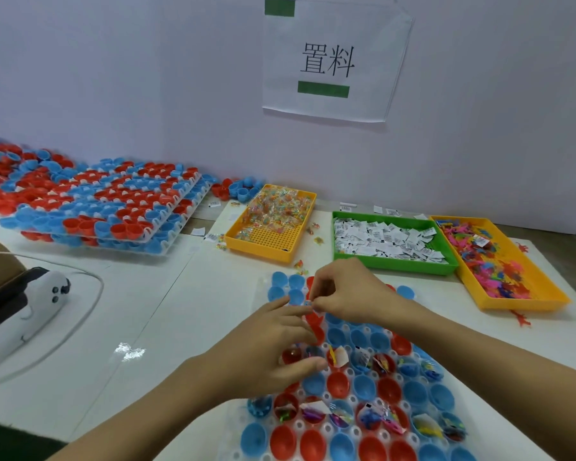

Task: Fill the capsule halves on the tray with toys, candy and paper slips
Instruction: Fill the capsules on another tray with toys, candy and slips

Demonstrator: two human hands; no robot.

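A clear tray in front of me holds rows of red and blue capsule halves. Two rows carry toys, candy and slips; the others look bare inside. My left hand hovers over the tray's left part, fingers loosely curled, its fingertips meeting those of my right hand over the far rows. My right hand pinches a small item at its fingertips; what it is I cannot make out. Candy lies in an orange bin, paper slips in a green bin, and plastic toys in another orange bin.
Stacked trays of filled red and blue capsule halves sit at the back left, with loose halves by the wall. A white controller and its cable lie at the left. Stray candies and slips dot the table around the bins.
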